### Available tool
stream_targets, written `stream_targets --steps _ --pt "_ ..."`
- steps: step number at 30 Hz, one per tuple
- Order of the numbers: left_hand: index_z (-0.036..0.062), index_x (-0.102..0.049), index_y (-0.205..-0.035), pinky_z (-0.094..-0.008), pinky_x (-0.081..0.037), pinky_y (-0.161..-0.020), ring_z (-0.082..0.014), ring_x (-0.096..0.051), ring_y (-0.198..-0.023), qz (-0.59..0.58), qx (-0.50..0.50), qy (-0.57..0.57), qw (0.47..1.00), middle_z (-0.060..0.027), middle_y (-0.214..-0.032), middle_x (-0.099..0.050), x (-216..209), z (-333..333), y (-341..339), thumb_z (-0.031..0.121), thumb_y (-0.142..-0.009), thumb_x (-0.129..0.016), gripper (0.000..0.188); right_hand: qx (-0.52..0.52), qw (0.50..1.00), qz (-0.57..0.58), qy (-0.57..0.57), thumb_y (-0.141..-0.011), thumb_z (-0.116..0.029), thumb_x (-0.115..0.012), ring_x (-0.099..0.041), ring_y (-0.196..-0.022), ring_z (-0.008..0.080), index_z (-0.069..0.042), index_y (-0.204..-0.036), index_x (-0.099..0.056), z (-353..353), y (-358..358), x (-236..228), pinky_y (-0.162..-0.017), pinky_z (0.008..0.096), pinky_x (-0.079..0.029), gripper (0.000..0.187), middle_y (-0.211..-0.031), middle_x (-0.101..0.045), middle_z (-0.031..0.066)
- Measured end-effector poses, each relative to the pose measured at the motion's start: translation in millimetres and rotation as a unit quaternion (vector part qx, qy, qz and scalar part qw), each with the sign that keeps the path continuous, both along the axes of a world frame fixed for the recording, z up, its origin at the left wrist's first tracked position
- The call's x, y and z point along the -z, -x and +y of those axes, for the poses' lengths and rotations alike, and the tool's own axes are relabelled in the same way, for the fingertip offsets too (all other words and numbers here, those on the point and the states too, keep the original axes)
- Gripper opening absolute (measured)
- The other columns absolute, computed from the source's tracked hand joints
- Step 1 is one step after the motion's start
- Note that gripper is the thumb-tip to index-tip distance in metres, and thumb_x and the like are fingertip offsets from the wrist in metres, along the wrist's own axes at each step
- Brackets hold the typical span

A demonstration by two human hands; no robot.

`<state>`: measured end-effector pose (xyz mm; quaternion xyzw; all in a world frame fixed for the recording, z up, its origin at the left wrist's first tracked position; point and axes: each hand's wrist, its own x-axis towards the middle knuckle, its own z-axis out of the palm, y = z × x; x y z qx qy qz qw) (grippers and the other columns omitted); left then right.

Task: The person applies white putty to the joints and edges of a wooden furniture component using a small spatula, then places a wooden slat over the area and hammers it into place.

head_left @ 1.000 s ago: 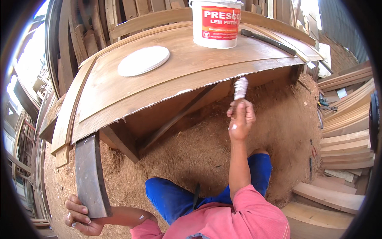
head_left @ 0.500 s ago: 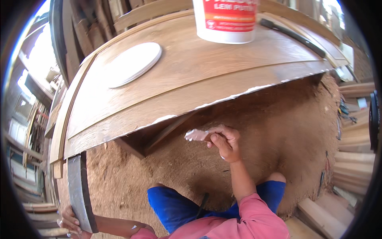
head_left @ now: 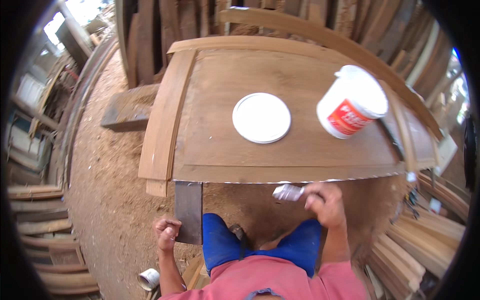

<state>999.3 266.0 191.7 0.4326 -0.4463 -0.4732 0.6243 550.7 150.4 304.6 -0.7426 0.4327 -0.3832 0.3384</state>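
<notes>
My right hand (head_left: 326, 204) is closed around the handle of a small flat brush (head_left: 288, 192) coated in white paste. The brush sits just below the near edge of a wooden panel (head_left: 225, 150), where a white line of paste runs along the edge. My left hand (head_left: 166, 232) is curled against the left side of a dark wooden board (head_left: 189, 212) that juts toward me from under the panel; part of its grip is hidden. On the panel lie a round white lid (head_left: 261, 118) and an open white bucket (head_left: 325, 107) with a red label.
A dark long tool (head_left: 391, 140) lies right of the bucket. Stacked planks (head_left: 420, 240) fill the right side, and timber (head_left: 185, 20) leans at the back. A thick wood block (head_left: 127, 107) is left of the panel. A small white can (head_left: 148, 279) stands near my left forearm.
The view has shifted, bringing the whole panel and bucket into sight. My right hand still holds the brush near the panel's front edge. My left hand remains at the dark board.
</notes>
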Motion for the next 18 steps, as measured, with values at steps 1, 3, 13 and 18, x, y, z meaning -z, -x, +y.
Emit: stream_targets --steps 1,3,13,18 --pt "-0.0052 -0.065 -0.085 -0.0245 -0.032 -0.045 -0.0083 -0.042 -0.046 -0.001 -0.021 -0.054 0.998 -0.001 -0.057 -0.049 -1.5 1.5 0.3 0.035 -0.083 -0.066 0.041 0.093 0.992 -0.016 -0.079 -0.087 -0.002 -0.056 -0.058 -0.062 0.0097 -0.001 -0.101 -0.068 -3.7 4.9 -27.1 -0.057 0.0263 -0.046 0.018 -0.072 -0.063 0.004" --pt "-0.0046 -0.065 -0.085 -0.0234 -0.032 -0.045 -0.0073 -0.042 -0.047 0.002 -0.01 -0.081 0.997 -0.0001 -0.058 -0.049 -19.4 -8.7 7.8 0.033 -0.083 -0.065 0.038 0.225 0.968 -0.031 -0.109 -0.088 -0.002 -0.056 -0.055 -0.062 0.0055 -0.001 -0.109 -0.066 -31.4 15.4 -90.7 -0.058 0.0226 -0.045 0.023 -0.076 -0.061 0.0011" --pt "-0.0027 -0.067 -0.081 -0.0276 -0.036 -0.051 -0.0081 -0.043 -0.053 -0.225 0.043 -0.151 0.962 0.0001 -0.056 -0.048 -46.6 -42.6 17.4 0.018 -0.075 -0.064 0.022 0.383 0.789 0.47 -0.101 -0.091 -0.024 -0.054 -0.065 -0.104 0.0396 -0.004 -0.107 -0.069 -180.6 116.7 -167.4 -0.088 0.0472 -0.052 0.029 -0.111 -0.068 0.0205" --pt "-0.0026 -0.068 -0.091 -0.0255 -0.039 -0.054 -0.0086 -0.048 -0.056 -0.243 0.11 -0.227 0.937 0.0006 -0.06 -0.051 -71.4 -44.7 -2.9 0.017 -0.076 -0.064 0.025 0.422 0.73 0.502 -0.192 -0.087 -0.013 -0.052 -0.065 -0.109 0.0401 -0.005 -0.11 -0.07 -255.0 108.0 -122.6 -0.09 0.0495 -0.054 0.03 -0.114 -0.067 0.0235"
